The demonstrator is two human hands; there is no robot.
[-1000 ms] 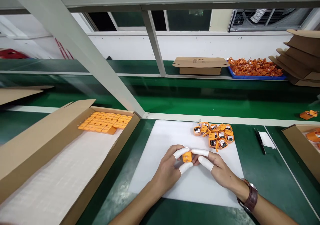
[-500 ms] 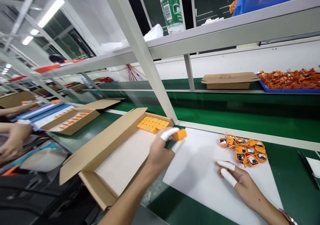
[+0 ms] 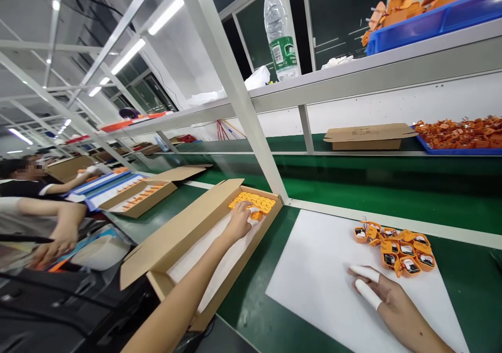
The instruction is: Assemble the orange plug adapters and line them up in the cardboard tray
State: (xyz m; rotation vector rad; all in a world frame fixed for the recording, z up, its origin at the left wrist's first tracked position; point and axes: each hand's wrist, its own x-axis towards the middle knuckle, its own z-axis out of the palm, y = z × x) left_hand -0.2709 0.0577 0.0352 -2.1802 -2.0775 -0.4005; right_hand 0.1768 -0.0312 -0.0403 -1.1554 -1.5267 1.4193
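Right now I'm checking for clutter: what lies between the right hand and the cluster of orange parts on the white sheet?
Nothing: in the head view only bare white sheet separates the right hand from the cluster of orange parts.

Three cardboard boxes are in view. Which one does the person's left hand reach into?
The nearest open box, lined white. The left hand touches its orange parts. The neighbour's box and the closed box lie apart.

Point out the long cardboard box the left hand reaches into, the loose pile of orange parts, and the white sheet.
Long open cardboard box point(image 3: 178, 238), head view, its near flap.
Loose pile of orange plastic parts point(image 3: 396, 246), head view, pile's middle.
White sheet point(image 3: 314, 269), head view, bare centre.
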